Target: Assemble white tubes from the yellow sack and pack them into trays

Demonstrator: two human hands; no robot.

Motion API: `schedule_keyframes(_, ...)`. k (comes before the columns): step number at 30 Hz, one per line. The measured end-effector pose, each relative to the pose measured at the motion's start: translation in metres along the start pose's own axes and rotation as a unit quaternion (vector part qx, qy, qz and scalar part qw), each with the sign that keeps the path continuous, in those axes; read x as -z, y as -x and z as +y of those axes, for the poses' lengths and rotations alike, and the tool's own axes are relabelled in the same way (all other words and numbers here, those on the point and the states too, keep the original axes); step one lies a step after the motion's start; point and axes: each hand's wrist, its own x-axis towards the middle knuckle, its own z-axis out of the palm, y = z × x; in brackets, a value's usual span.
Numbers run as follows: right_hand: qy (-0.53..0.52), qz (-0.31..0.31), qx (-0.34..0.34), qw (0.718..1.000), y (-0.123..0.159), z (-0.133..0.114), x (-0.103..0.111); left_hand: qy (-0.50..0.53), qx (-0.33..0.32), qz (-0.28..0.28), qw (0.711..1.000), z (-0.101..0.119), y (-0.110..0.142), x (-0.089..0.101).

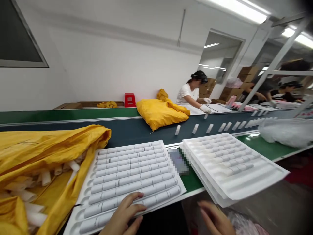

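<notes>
In the head view my left hand (126, 215) reaches over the front edge of a white tray (182, 192). Its fingers are spread, the tips at the front rows of white printed tubes (149, 191) lying end to end in the grooves. My right hand (215, 218) hovers between this tray and a second one, fingers stretched out and nothing visible in them. That second white tray (265, 178), on top of a stack, carries shorter rows of white tubes (221, 151). Part of my left palm is cut off by the bottom edge.
A yellow sack (80, 140) of loose white tubes (46, 178) lies open at left. Small white tubes (195, 129) stand on the dark conveyor belt (122, 130), beside another yellow sack (161, 112). A co-worker (188, 94) in white gloves works across the belt. A plastic bag (288, 132) lies right.
</notes>
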Motion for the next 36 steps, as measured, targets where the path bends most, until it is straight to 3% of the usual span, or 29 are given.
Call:
schedule_keyframes(3, 0.024, -0.117, 0.139, 0.983, -0.112, -0.036, -0.048, -0.021, 0.025, 0.023, 0.999, -0.01, 0.014, 0.017)
schedule_keyframes(7, 0.048, -0.194, 0.14, 0.97, -0.249, -0.074, -0.109, -0.122, 0.13, 0.093, 0.98, -0.033, 0.041, 0.053)
schedule_keyframes(9, 0.075, -0.264, 0.125, 0.953, -0.289, -0.079, -0.133, -0.196, 0.214, 0.119, 0.95, -0.052, 0.05, 0.078)
schedule_keyframes(12, 0.14, -0.356, 0.104, 0.918, -0.318, -0.073, -0.156, -0.259, 0.305, 0.112, 0.909, -0.091, 0.054, 0.119)
schedule_keyframes(14, 0.181, -0.388, 0.099, 0.898, -0.325, -0.068, -0.162, -0.263, 0.322, 0.103, 0.904, -0.12, 0.048, 0.144)
schedule_keyframes(17, 0.22, -0.393, 0.106, 0.887, -0.328, -0.066, -0.161, -0.246, 0.297, 0.077, 0.919, -0.16, 0.032, 0.168)
schedule_keyframes(20, 0.234, -0.353, 0.114, 0.899, -0.326, -0.07, -0.151, -0.222, 0.267, 0.055, 0.936, -0.183, 0.019, 0.179)
schedule_keyframes(22, 0.238, -0.307, 0.115, 0.914, -0.318, -0.073, -0.142, -0.207, 0.259, 0.054, 0.942, -0.185, 0.014, 0.182)
schedule_keyframes(24, 0.204, -0.26, 0.111, 0.937, -0.301, -0.081, -0.134, -0.189, 0.255, 0.064, 0.946, -0.175, 0.01, 0.18)
schedule_keyframes(27, -0.013, -0.235, 0.12, 0.965, -0.257, -0.104, -0.129, -0.155, 0.247, 0.089, 0.952, -0.141, -0.004, 0.164)
schedule_keyframes(29, -0.192, -0.236, 0.148, 0.941, -0.225, -0.126, -0.128, -0.111, 0.226, 0.102, 0.962, -0.113, -0.019, 0.145)
schedule_keyframes(31, -0.285, -0.232, 0.195, 0.91, -0.201, -0.148, -0.126, -0.048, 0.193, 0.104, 0.974, -0.088, -0.036, 0.125)
schedule_keyframes(33, -0.314, -0.219, 0.247, 0.89, -0.191, -0.162, -0.12, -0.02, 0.169, 0.088, 0.981, -0.07, -0.051, 0.108)
schedule_keyframes(36, -0.276, -0.208, 0.325, 0.88, -0.195, -0.165, -0.104, -0.065, 0.153, 0.059, 0.984, -0.057, -0.064, 0.095)
